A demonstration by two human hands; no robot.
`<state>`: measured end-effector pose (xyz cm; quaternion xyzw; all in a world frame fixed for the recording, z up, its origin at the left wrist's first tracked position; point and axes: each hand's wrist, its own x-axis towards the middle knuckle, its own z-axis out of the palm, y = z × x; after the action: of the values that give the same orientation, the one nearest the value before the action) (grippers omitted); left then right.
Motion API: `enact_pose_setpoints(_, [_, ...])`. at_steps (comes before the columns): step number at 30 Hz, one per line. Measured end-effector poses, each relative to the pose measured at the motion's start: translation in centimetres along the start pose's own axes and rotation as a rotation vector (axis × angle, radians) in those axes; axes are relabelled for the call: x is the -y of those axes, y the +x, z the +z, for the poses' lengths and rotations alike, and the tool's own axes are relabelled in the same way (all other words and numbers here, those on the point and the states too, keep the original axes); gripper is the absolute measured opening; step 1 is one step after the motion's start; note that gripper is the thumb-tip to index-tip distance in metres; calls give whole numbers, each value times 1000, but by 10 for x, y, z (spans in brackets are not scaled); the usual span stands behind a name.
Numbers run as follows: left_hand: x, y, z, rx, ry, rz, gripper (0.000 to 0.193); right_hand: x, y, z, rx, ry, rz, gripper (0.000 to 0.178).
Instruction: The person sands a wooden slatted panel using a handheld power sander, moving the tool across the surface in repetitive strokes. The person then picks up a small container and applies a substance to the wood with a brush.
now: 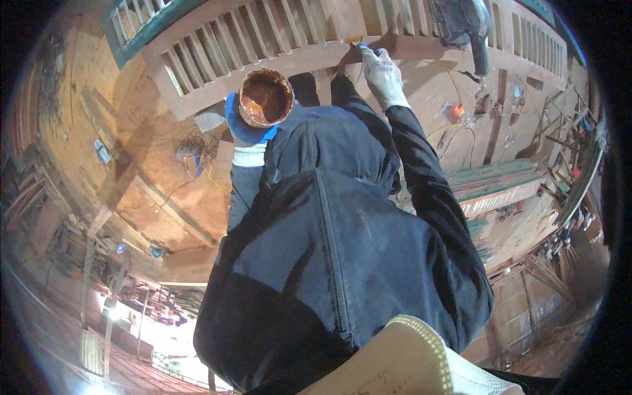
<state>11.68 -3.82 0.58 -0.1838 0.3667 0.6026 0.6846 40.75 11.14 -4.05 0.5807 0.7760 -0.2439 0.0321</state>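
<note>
My left hand [249, 135], in a blue-and-white glove, grips a round container [266, 97] from its left side and below. Reddish-brown paste coats its inner wall, with a wetter orange patch inside. My right hand [385, 74], in a whitish glove with blue fingertips, is closed in a pinch against the near rail of a slatted wooden shutter panel [263, 66]. A small orange-brown bit [354, 39] shows at those fingertips; whatever the fingers pinch is too small to make out. The panel lies across in front of me, its bare slats running away from me.
A dark power tool [461, 23] with a grey handle rests on the panel's right part. Behind the panel stands a green-framed one [122, 43]. A pale flat piece [209, 120] lies by my left hand. Cords and an orange item [455, 112] lie at right, near stacked shutters [497, 187].
</note>
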Motion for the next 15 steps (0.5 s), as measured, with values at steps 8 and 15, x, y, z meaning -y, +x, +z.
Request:
enact_pose_setpoints(8, [2,-2,10,45,-74,-33,81,-8,-1,5,-48,10,-17,32])
enact_pose_setpoints(15, [7,-7,28,259,-526,-155,79,0,10,-4,44,-30,87,40])
